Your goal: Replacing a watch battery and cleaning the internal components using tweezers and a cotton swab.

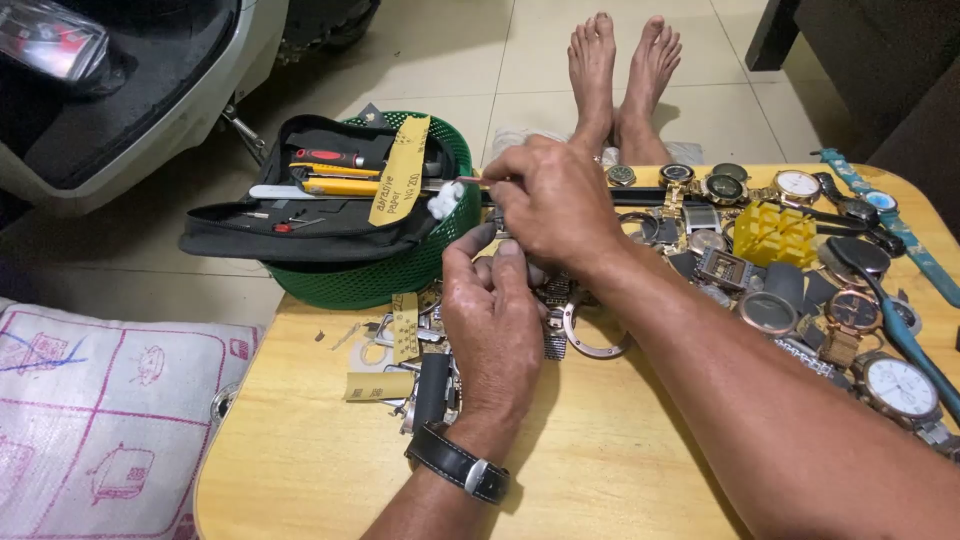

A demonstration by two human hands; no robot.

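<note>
From the head camera I see my left hand (492,305), lower centre of the frame, curled shut around a small metal watch part with a linked steel bracelet (553,300); the fingers hide most of it. Just above, my right hand (553,198) pinches a thin stick tipped with a white cotton wad (444,200), whose tip points left toward the round green plastic basket (350,285). I judge the watch piece small, rigid, slick and easily scratched, best held by the case edges; the bracelet flops loosely. The swab is light and soft. Counting: one basket, one black zip tool case (300,225) across it, two yellow paper strips (402,170), and about a dozen watches (800,185) spread at right on the round wooden table (600,470).
</note>
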